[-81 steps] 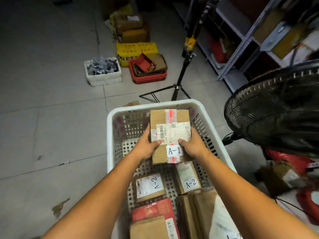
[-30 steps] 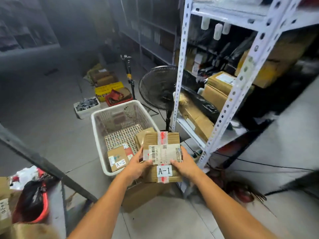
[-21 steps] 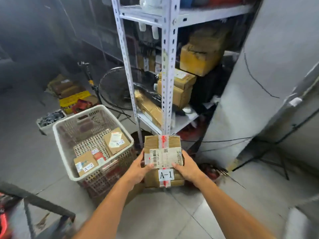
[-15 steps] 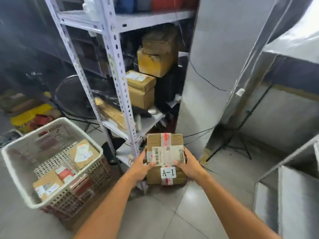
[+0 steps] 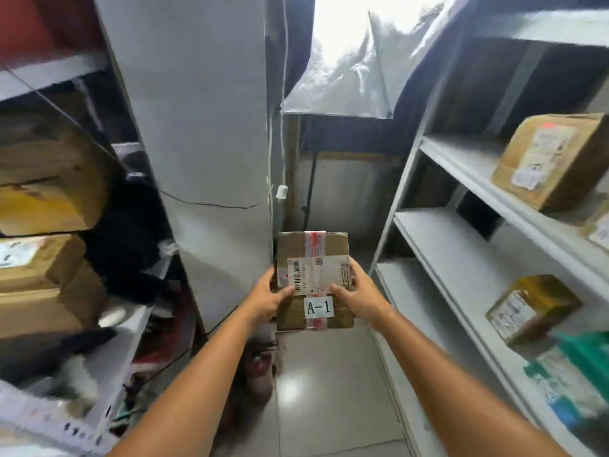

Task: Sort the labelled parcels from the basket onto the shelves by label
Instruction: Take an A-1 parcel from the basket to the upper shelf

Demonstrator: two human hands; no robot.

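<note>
Both hands clamp the parcel (image 5: 313, 278) mid-air in the aisle: left hand (image 5: 267, 300) and right hand (image 5: 357, 296) each wrap a side edge, keeping the A-1 label (image 5: 318, 307) readable (likely for matching). Grey shelves (image 5: 461, 245) stand just right; basket out of view.

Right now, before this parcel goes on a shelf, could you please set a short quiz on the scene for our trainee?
1. True or false: the brown cardboard parcel already rests on the pale grey metal shelving.
2. Multiple choice: the parcel's white label reads A) A-2, B) A-1, C) B-1.
3. Fill in: the blurred teal-and-white package lies on shelving to the person's ____ side.

Key: 1 false, the person holds it in the air above the floor; 2 B; 3 right.
</note>
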